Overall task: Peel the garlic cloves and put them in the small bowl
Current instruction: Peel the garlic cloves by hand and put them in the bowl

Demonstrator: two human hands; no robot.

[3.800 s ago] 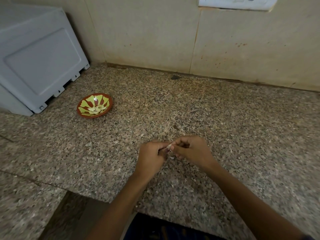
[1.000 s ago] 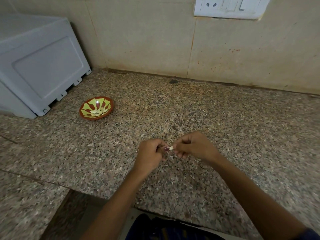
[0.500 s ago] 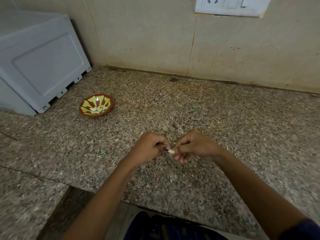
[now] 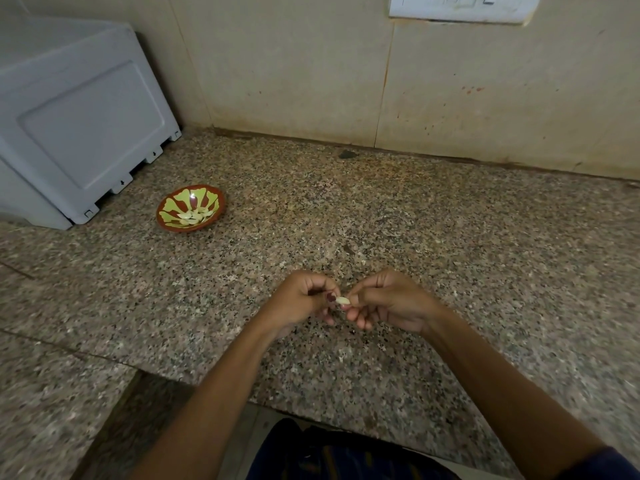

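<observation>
The top edge crops the switch plate (image 4: pixel 460 8), the left edge crops the grey box (image 4: pixel 76 123), and curled fingers (image 4: pixel 358 318) hide most of the clove (image 4: pixel 342 300).

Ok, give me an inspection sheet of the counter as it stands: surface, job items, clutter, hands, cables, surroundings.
Surface: speckled granite counter, a dark spot near the wall.
Job's things: garlic clove between both hands; small bowl, red with green pattern, already holds pale cloves, far left of the hands.
Clutter: small pale flecks, perhaps peel, near the hands.
Hands: left hand and right hand both pinch the clove above the counter.
Cables: nothing seen.
Surroundings: grey appliance at left, tiled wall, switch plate at top.
</observation>
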